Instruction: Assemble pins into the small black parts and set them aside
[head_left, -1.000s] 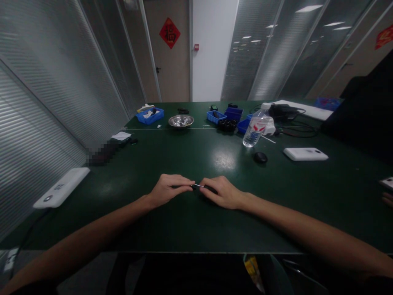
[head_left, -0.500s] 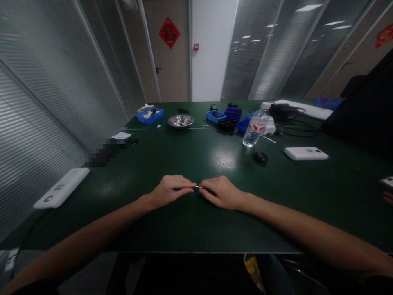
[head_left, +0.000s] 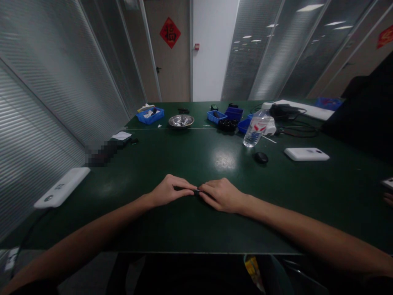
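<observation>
Both my hands rest on the dark green table (head_left: 190, 229), fingertips meeting near its middle front. My left hand (head_left: 170, 191) is closed in a pinch on one end of a small dark part (head_left: 197, 191). My right hand (head_left: 221, 195) is closed on the other end, its fingers curled over the piece. Most of the small part is hidden between the fingertips, and I cannot make out what it is.
A water bottle (head_left: 254, 130), a black mouse-like object (head_left: 261, 157) and a white device (head_left: 306, 154) lie to the right. Blue bins (head_left: 150, 115) and a metal bowl (head_left: 181, 121) stand at the back. Another white device (head_left: 61, 187) lies at the left edge. Someone's fingers (head_left: 387, 198) show at far right.
My two hands have closed together a little; the thin bright bit seen between the fingertips earlier is now almost covered.
</observation>
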Action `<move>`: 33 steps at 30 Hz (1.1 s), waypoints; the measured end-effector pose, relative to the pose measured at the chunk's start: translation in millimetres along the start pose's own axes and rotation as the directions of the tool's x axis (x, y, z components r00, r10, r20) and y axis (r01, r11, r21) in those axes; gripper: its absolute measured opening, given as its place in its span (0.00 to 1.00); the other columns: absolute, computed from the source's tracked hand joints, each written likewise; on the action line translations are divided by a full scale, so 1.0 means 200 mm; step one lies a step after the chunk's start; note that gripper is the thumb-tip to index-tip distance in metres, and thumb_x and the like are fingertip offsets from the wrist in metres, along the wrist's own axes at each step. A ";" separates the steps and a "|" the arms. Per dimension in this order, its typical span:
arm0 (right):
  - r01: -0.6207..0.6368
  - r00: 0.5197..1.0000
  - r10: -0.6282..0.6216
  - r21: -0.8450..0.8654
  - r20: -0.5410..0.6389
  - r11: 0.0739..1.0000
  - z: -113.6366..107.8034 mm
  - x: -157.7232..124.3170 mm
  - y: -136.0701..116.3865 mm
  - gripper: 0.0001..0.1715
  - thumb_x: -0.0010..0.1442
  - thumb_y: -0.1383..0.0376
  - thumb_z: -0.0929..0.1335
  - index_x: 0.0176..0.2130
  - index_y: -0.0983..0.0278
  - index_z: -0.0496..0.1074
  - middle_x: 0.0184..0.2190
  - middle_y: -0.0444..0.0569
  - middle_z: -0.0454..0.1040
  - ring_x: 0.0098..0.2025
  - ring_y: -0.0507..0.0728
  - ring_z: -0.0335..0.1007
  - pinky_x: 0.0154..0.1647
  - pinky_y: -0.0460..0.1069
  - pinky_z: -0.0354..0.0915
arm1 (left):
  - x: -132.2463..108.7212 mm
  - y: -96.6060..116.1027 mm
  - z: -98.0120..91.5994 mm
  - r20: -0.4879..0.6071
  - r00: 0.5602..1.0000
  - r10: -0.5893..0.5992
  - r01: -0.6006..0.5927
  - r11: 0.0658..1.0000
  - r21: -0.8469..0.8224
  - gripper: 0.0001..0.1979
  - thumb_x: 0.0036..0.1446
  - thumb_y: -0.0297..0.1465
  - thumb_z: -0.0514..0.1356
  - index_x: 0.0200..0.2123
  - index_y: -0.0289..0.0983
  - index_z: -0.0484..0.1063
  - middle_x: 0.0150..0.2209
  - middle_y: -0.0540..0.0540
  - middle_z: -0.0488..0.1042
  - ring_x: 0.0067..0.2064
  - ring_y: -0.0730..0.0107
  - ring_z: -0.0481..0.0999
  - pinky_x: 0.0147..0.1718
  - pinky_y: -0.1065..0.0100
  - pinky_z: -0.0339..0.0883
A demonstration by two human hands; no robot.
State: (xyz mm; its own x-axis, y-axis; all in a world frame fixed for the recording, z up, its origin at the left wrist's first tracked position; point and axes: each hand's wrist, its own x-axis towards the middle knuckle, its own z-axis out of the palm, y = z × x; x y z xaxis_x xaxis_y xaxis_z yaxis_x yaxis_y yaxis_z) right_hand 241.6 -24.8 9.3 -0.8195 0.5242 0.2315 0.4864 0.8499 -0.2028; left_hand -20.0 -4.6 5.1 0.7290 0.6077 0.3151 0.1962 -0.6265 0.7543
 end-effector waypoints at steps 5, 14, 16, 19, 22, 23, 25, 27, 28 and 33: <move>-0.081 0.996 0.083 0.088 -0.016 0.993 0.01 0.00 -0.03 0.16 0.74 0.61 0.58 0.47 0.65 0.72 0.35 0.49 0.77 0.32 0.53 0.71 0.34 0.48 0.60 | 0.01 0.01 0.01 -0.060 0.998 0.003 -0.004 1.000 -0.007 0.13 0.63 0.31 0.65 0.50 0.37 0.81 0.43 0.41 0.83 0.42 0.64 0.82 0.43 0.67 0.75; -0.163 0.979 0.196 0.341 -0.064 0.926 0.01 0.00 -0.04 0.16 0.75 0.60 0.59 0.44 0.64 0.71 0.32 0.46 0.74 0.30 0.52 0.70 0.34 0.47 0.62 | 0.01 0.01 0.04 -0.149 0.981 -0.124 0.102 0.984 -0.148 0.14 0.61 0.31 0.67 0.49 0.34 0.82 0.41 0.41 0.83 0.38 0.66 0.82 0.38 0.69 0.75; -0.161 0.976 0.203 0.371 -0.076 0.914 0.02 0.00 -0.04 0.16 0.75 0.59 0.59 0.44 0.64 0.71 0.31 0.45 0.74 0.30 0.51 0.69 0.34 0.46 0.61 | 0.01 0.02 0.04 -0.165 0.978 -0.129 0.101 0.980 -0.169 0.13 0.61 0.31 0.67 0.47 0.34 0.82 0.40 0.41 0.83 0.36 0.66 0.82 0.37 0.70 0.75; -0.144 0.977 0.192 0.372 -0.096 0.917 0.03 0.00 -0.04 0.15 0.75 0.59 0.59 0.43 0.64 0.70 0.29 0.44 0.73 0.29 0.51 0.69 0.34 0.46 0.61 | 0.02 0.04 0.04 -0.159 0.981 -0.106 0.081 0.984 -0.156 0.11 0.61 0.32 0.67 0.45 0.34 0.83 0.39 0.42 0.83 0.36 0.67 0.82 0.36 0.70 0.76; -0.149 0.977 0.190 0.326 -0.100 0.933 0.04 0.00 -0.04 0.15 0.74 0.60 0.59 0.43 0.64 0.70 0.29 0.44 0.73 0.29 0.51 0.69 0.33 0.46 0.60 | 0.02 0.05 0.04 -0.157 0.987 -0.046 0.034 0.996 -0.078 0.11 0.63 0.33 0.66 0.46 0.35 0.83 0.41 0.41 0.83 0.39 0.65 0.83 0.40 0.68 0.77; -0.155 0.976 0.194 0.306 -0.100 0.939 0.04 0.00 -0.04 0.15 0.74 0.60 0.59 0.43 0.64 0.70 0.29 0.45 0.74 0.29 0.51 0.69 0.33 0.46 0.60 | 0.02 0.05 0.03 -0.156 0.987 -0.022 0.014 0.999 -0.049 0.12 0.63 0.33 0.66 0.47 0.35 0.83 0.42 0.41 0.83 0.40 0.64 0.83 0.42 0.66 0.77; -0.161 0.977 0.191 0.263 -0.094 0.951 0.03 0.00 -0.04 0.14 0.74 0.61 0.60 0.43 0.64 0.71 0.30 0.46 0.75 0.29 0.52 0.69 0.33 0.46 0.59 | 0.02 0.05 0.03 -0.148 0.989 0.012 -0.013 1.000 -0.005 0.13 0.63 0.33 0.65 0.48 0.36 0.82 0.44 0.41 0.83 0.42 0.62 0.83 0.44 0.64 0.77; -0.150 0.982 0.171 0.215 -0.082 0.965 0.02 0.00 -0.04 0.14 0.74 0.61 0.60 0.44 0.64 0.71 0.32 0.47 0.76 0.30 0.52 0.70 0.33 0.47 0.60 | 0.02 0.04 0.03 -0.130 0.991 0.023 -0.022 1.000 0.016 0.13 0.64 0.33 0.65 0.50 0.37 0.82 0.45 0.41 0.82 0.44 0.62 0.82 0.45 0.64 0.76; -0.139 0.985 0.156 0.190 -0.074 0.972 0.02 0.01 -0.04 0.14 0.74 0.62 0.60 0.44 0.64 0.72 0.32 0.47 0.76 0.30 0.52 0.70 0.34 0.47 0.60 | 0.02 0.04 0.03 -0.112 0.993 0.023 -0.021 1.000 0.020 0.13 0.64 0.32 0.65 0.50 0.37 0.81 0.45 0.41 0.82 0.44 0.62 0.82 0.46 0.64 0.76; -0.114 0.992 0.119 0.096 -0.052 0.989 0.02 0.01 -0.03 0.15 0.73 0.61 0.59 0.43 0.64 0.72 0.33 0.48 0.77 0.31 0.53 0.70 0.34 0.47 0.59 | 0.01 0.02 0.03 -0.034 0.999 0.022 -0.021 0.999 0.043 0.15 0.65 0.32 0.63 0.54 0.38 0.79 0.46 0.41 0.81 0.45 0.64 0.81 0.45 0.65 0.74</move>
State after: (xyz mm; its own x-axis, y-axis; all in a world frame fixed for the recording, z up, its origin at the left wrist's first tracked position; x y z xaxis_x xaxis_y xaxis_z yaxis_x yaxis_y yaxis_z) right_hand 236.1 -29.3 7.7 -0.7388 0.6238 0.2550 0.5450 0.7757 -0.3182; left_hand -13.0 -8.2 5.0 0.7103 0.6100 0.3513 0.2092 -0.6594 0.7221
